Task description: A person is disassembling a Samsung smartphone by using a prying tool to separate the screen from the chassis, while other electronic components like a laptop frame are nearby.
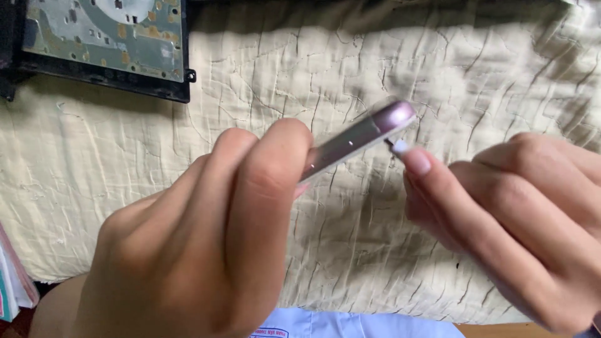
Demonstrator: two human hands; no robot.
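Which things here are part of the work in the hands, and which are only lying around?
In hand:
- thin pinkish phone, held edge-up by the left hand
- right hand, its fingertips at the phone's end, pinching something tiny that I cannot identify

Lying about:
- opened black device with circuit board
- cream quilted cloth
- paper stack

Slim pinkish-mauve metallic phone (360, 138), seen edge-on, tilted up to the right; lower end hidden behind left-hand fingers (250, 206), upper corner apparently touching a right-hand fingertip (414, 159).

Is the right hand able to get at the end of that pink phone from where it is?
Probably yes: the right hand has a fingertip at the pink phone end, which sticks out clear of the left hand.
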